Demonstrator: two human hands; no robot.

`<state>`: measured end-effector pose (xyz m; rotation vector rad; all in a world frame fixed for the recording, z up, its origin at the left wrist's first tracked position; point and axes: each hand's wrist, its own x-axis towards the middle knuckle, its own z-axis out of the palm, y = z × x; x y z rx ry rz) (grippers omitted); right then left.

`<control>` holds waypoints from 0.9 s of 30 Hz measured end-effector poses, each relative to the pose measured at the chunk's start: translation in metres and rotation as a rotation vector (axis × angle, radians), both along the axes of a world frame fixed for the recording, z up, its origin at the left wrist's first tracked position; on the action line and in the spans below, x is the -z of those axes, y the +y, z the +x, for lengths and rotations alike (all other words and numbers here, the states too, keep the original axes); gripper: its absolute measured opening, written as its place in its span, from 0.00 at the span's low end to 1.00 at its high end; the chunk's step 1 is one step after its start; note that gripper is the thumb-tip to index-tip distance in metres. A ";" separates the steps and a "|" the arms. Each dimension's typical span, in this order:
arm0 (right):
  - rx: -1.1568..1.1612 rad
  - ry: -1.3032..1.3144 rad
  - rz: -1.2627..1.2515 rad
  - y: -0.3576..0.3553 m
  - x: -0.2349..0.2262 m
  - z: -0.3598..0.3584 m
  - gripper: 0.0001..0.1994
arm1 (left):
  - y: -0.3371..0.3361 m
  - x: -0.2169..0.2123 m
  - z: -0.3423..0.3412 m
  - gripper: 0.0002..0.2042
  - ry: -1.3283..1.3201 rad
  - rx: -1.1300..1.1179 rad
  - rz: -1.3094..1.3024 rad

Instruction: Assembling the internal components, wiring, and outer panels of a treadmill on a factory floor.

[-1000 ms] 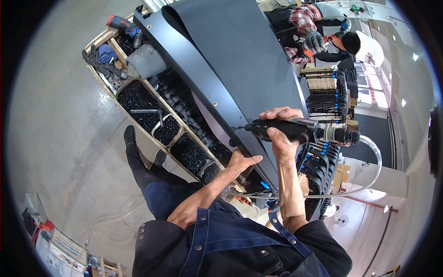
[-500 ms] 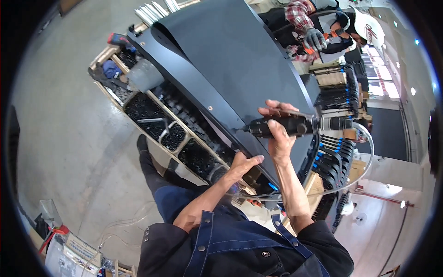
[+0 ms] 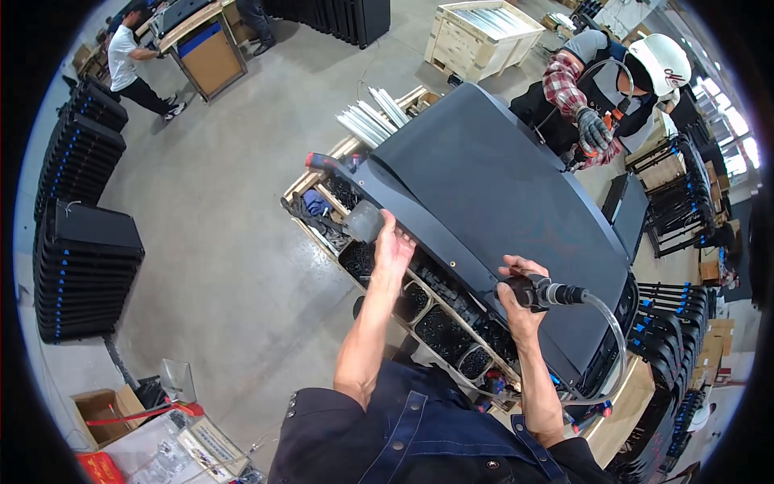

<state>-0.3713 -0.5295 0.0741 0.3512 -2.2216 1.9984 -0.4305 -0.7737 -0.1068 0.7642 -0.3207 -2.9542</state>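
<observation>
A large dark grey panel (image 3: pixel 500 161) with a curved sheet lies across the workbench, a frame rail (image 3: pixel 439 242) along its near edge. My right hand (image 3: pixel 522 305) is wrapped round a black air screwdriver (image 3: pixel 534 292), whose clear hose (image 3: pixel 619 335) loops off to the right. The driver's tip is hidden, close to the rail. Beside the rail's left part my left hand (image 3: pixel 393 250) is open, fingers stretched, over the near edge; whether it touches the rail I cannot tell. Below it, a wooden tray holds small black parts (image 3: pixel 442 329) in several compartments.
Across the panel a co-worker's gloved hand (image 3: pixel 595 133) works with an orange tool. A red-and-black tool (image 3: pixel 322 161) and silver tubes (image 3: pixel 375 117) lie by the panel's far left end. Black stacked units (image 3: pixel 85 266) stand left; a wooden crate (image 3: pixel 484 40) stands behind.
My left hand has left the near edge by the screwdriver and moved left along the rail, opening. My right hand has kept the screwdriver, now tilted more upright. The head view has shifted left.
</observation>
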 end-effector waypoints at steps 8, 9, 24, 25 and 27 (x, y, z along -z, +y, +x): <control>0.131 -0.023 -0.002 -0.012 -0.006 -0.005 0.26 | -0.003 -0.014 -0.001 0.25 -0.099 0.011 -0.029; 0.154 -0.031 0.004 -0.015 -0.005 -0.004 0.26 | -0.004 -0.018 0.000 0.25 -0.107 0.034 -0.025; 0.444 -0.638 0.087 -0.025 0.085 0.096 0.14 | -0.049 -0.019 -0.001 0.30 -0.070 0.406 -0.263; 0.398 -0.793 0.052 -0.038 0.096 0.095 0.13 | -0.048 -0.019 0.000 0.30 -0.082 0.431 -0.265; 0.156 -0.877 0.219 -0.048 0.154 0.092 0.15 | -0.051 -0.023 -0.002 0.32 -0.053 0.495 -0.359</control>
